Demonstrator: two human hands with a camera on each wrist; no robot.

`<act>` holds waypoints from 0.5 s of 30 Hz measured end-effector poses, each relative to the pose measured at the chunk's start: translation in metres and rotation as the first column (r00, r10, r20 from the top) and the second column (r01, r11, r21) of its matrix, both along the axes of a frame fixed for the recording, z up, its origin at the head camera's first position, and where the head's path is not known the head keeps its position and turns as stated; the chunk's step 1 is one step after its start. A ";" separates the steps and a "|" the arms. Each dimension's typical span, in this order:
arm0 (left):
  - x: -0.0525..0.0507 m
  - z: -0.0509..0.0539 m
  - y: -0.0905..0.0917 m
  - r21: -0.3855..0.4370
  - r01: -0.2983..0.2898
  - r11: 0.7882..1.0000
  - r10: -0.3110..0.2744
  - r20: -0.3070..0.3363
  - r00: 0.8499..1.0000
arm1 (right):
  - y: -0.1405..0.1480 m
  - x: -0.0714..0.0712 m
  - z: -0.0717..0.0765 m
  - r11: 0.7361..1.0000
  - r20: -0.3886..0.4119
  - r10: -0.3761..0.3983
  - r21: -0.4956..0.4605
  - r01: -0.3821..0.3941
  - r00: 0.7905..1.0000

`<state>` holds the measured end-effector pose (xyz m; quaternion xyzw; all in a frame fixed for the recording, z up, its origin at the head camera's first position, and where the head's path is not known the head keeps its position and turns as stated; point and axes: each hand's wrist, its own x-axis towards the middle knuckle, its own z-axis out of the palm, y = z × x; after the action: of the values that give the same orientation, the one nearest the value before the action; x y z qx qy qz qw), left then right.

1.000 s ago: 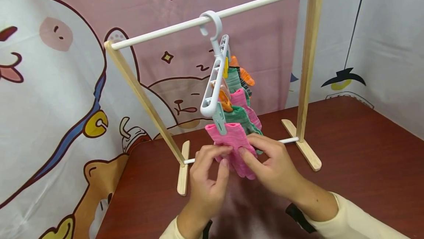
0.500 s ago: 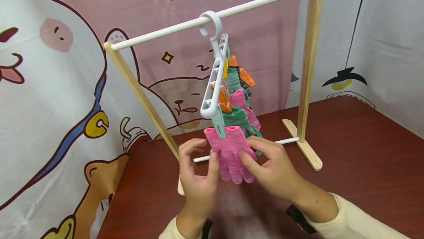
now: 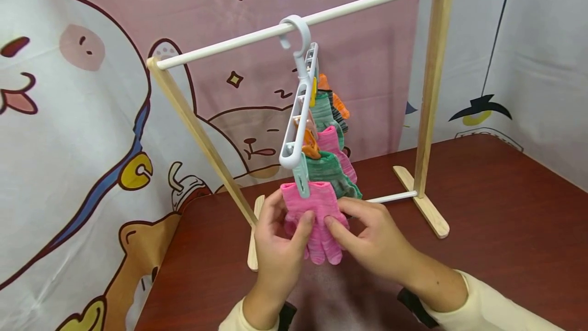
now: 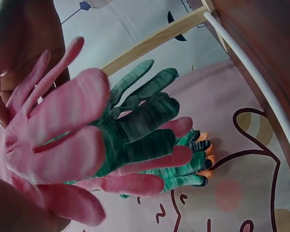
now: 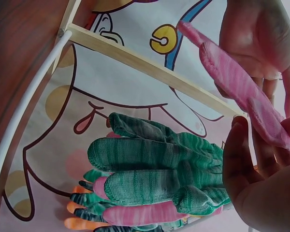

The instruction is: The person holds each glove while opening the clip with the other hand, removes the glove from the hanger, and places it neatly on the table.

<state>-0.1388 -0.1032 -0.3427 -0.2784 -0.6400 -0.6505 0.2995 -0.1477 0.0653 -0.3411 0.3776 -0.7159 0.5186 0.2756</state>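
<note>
Pink glove (image 3: pixel 319 208) hangs cuff-up from a pale green clip (image 3: pixel 301 175) at the near end of the white hanger (image 3: pixel 302 132), slightly lower than half a second ago. Left hand (image 3: pixel 279 249), its fingers then off the glove's edge, now pinches that side, thumb in front; right hand (image 3: pixel 376 239) pinches the other side throughout. Green glove (image 3: pixel 333 173) hangs just behind. Right post (image 3: pixel 432 81) stands well apart from both hands.

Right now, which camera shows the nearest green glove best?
The right wrist: the green glove hangs there with fingers mostly unblocked. The head view shows only its upper part; in the left wrist view, the front pink glove partly hides it.
</note>
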 end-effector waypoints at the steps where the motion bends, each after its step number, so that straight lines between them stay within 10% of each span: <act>1: 0.000 0.000 0.000 0.005 0.002 1.000 -0.002 0.008 1.000 | 0.000 0.000 0.000 1.000 -0.002 0.000 0.002 0.000 1.000; 15: 0.004 0.004 0.000 -0.017 -0.084 0.996 0.085 0.031 0.996 | -0.005 -0.003 -0.006 0.999 -0.023 0.025 0.035 -0.025 0.999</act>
<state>-0.1351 -0.1037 -0.3388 -0.2428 -0.6610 -0.6367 0.3144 -0.1511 0.0606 -0.3468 0.3973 -0.7166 0.5051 0.2709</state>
